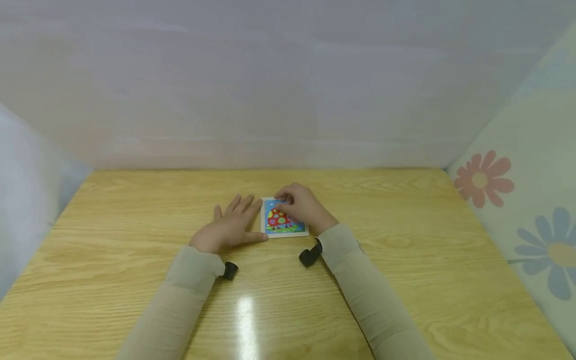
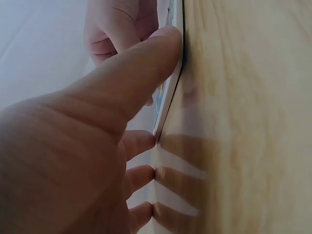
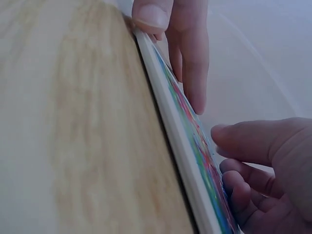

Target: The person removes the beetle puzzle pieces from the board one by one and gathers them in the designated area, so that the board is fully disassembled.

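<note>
A flat square picture board [image 1: 285,232] with a white border lies on the table. It carries a red creature with coloured spots on a blue and green ground. My left hand [image 1: 229,227] rests at the board's left side, fingers spread, its thumb [image 2: 168,46] against the near left corner and its index finger by the far left corner. Over the board's upper right part is my right hand [image 1: 306,206], hiding some of the picture. Its thumb [image 3: 243,139] and bent fingers stay close to the printed surface, and I see nothing held between them.
The wooden table [image 1: 135,220] reaches back to a pale wall [image 1: 270,90]. On the right stands a panel with a red flower [image 1: 480,179] and a blue flower [image 1: 551,252]. Black wrist devices [image 1: 310,256] sit at both cuffs.
</note>
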The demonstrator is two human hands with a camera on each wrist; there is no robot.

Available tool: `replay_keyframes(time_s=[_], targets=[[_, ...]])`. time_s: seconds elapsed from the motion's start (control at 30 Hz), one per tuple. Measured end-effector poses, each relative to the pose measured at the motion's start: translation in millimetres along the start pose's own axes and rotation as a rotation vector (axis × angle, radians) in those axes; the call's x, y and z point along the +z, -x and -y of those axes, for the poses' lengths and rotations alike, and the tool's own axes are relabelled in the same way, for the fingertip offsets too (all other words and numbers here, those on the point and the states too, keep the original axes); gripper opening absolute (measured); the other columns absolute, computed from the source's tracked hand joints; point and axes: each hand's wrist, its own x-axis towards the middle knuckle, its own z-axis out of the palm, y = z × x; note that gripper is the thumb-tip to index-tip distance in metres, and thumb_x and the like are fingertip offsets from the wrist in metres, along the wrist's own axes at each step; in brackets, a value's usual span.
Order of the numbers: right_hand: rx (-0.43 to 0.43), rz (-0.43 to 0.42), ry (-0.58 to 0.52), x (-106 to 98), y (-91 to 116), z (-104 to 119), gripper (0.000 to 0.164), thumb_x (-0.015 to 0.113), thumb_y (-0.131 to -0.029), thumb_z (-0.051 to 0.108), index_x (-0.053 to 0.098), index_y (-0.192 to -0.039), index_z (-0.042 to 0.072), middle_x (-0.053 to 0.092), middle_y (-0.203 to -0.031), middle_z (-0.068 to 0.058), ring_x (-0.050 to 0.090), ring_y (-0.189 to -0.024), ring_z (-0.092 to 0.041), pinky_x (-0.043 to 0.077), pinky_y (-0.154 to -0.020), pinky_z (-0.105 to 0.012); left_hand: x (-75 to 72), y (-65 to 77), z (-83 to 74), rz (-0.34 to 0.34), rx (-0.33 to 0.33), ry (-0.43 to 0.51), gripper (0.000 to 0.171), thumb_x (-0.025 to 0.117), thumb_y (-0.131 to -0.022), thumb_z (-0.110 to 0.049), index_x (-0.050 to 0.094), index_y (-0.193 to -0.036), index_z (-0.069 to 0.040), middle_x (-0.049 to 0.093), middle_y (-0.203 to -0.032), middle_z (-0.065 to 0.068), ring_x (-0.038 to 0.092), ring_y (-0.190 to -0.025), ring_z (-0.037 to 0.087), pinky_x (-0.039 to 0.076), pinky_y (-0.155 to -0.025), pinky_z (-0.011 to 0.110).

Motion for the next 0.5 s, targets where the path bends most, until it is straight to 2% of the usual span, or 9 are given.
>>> replay_keyframes(time_s=[0.2, 0.5], targets=[[-0.004, 0.011, 0.034, 1.0, -0.4, 3.1, 0.027, 0.078, -0.092, 0.022, 0.074, -0.114, 0.006, 0.058, -0.095, -0.005, 0.051, -0.082, -0.018, 0.046, -0.073, -0.027, -0.4, -1.0, -0.5, 0.017, -0.012, -0.038, 0.1, 0.059, -0.094, -0.064, 0.008, -0.165, -0.014, -0.003, -0.17, 0.014, -0.011, -0.153, 0.044, -0.007, -0.108, 0.079], [-0.003, 0.027, 0.102, 2.3, -1.2, 3.8, 0.03, 0.076, -0.093, 0.023, 0.072, -0.117, 0.005, 0.059, -0.1, -0.005, 0.052, -0.086, -0.018, 0.048, -0.077, -0.028, 3.8, -4.9, -0.4, 0.011, -0.017, -0.062, 0.1, 0.058, -0.094, -0.065, 0.007, -0.165, -0.015, -0.003, -0.17, 0.013, -0.01, -0.153, 0.044, -0.006, -0.108, 0.079]])
